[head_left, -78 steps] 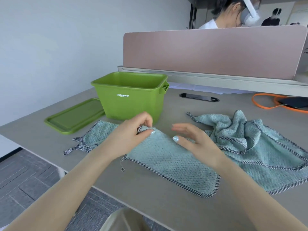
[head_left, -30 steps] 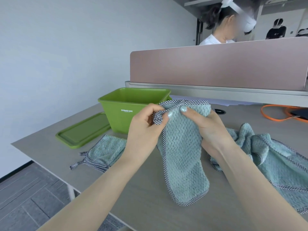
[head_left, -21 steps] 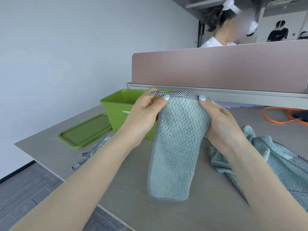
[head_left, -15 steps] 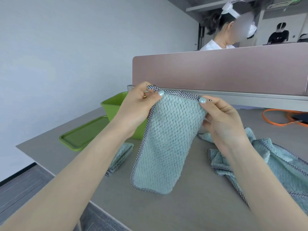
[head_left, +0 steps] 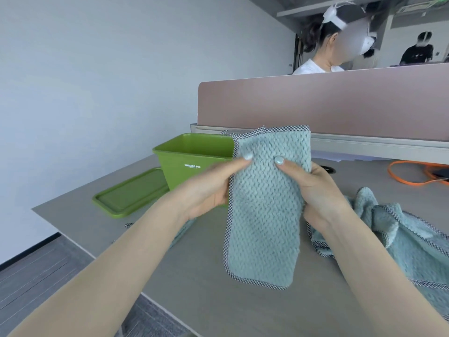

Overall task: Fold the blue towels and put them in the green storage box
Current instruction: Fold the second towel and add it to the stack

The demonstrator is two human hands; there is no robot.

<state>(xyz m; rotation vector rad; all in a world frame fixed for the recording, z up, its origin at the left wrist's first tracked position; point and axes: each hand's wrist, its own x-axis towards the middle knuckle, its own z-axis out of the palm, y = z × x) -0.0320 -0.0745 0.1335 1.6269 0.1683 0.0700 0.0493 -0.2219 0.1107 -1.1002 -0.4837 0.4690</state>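
A big grey table (head_left: 218, 300) fills the lower part of the frame. A long pink wall panel (head_left: 328, 103) stands along its far edge, across the upper right. Behind the panel, at the top right, a person in a white top (head_left: 313, 65) sits with a white band on the head.

On the right side of the table lies a crumpled blue towel (head_left: 408, 239) in a loose heap, with a checked edge showing. The green storage box (head_left: 192, 159) stands on the table left of the middle of the frame. It is open on top and has white words on its front. Its flat green lid (head_left: 131, 193) lies on the table just beside it, to the lower left.

In the middle of the frame, a folded blue towel (head_left: 264, 210) is held up in the air above the table. It hangs down long and narrow, with a checked border down its left side and along the bottom. Its top part covers the right end of the box from view.

The left hand (head_left: 209, 188) holds the towel's left edge, thumb on the front. The right hand (head_left: 313, 186) holds the right edge the same way, thumb on the front and the other fingers behind the cloth. Both thumbs press near each other on the upper part of the towel.

A bit of another blue cloth (head_left: 182, 233) peeks out under the left arm; it may be one more towel, but most of it is hidden. An orange cable (head_left: 408, 176) curls on the table at the far right.
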